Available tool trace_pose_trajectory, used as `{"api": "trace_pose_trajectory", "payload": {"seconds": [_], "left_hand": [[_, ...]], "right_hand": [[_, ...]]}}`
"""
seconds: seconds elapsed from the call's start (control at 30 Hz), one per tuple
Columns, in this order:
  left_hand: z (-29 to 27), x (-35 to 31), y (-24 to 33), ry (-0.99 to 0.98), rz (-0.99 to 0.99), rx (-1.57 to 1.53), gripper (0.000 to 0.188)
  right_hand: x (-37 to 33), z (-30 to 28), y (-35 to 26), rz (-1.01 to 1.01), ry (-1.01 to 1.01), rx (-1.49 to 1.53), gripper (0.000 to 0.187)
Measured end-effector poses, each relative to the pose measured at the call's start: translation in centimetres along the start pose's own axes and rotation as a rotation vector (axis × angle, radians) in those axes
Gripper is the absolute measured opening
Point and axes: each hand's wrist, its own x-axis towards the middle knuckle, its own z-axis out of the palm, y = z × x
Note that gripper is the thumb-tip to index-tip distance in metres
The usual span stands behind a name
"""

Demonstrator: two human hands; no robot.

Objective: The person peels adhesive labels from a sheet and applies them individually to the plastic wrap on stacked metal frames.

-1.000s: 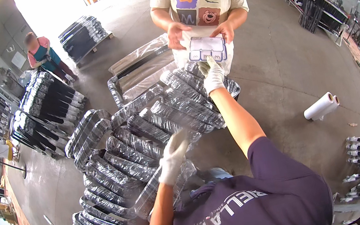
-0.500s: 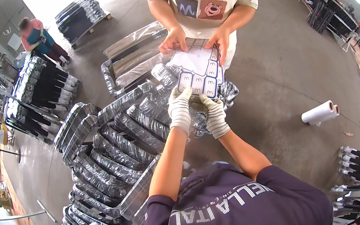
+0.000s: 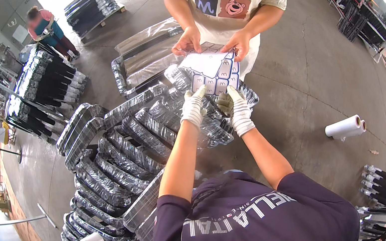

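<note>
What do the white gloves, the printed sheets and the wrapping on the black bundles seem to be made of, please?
White gloves: matte knitted fabric, perhaps cotton, judging by ribbed cuffs. Printed sheets: probably smooth paper or label stock, being thin, flat, white. Wrapping on the black bundles: glossy clear plastic film, likely, given its wrinkles and glints.

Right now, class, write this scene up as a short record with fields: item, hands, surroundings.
Item: flat printed piece, white with blue outlines
Left hand: gloved, thumb at its near edge
Right hand: gloved, thumb at the same edge
Co-worker's hands: bare, holding its far side
Below and left: plastic-wrapped black parts
Floor, right: white rolls
</note>
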Motion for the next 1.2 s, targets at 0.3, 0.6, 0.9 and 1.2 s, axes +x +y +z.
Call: {"api": "trace_pose_trajectory", "payload": {"seconds": [0.3,0.6,0.9,1.2], "left_hand": [[-3.4,-1.5,-1.7,0.025,0.234,-0.419,0.038],[-19.6,-12.6,-5.9,0.324,0.452,0.258,0.012],[-27.0,-14.5,-8.6,0.829,0.523,0.339,0.009],[-31.3,-11.8,-13.4,1.035,0.326,0.096,0.004]], "right_hand": [[-0.8,-0.4,-2.2,0.269,-0.222,-0.318,0.012],[-9.4,2.8,0.1,0.679,-1.001,-0.850,0.030],[-7.9,10.7,10.4,0.011,-0.991,-1.030,0.038],[-6.0,4.6,20.9,0.988,-0.411,-0.788,0.064]]}}
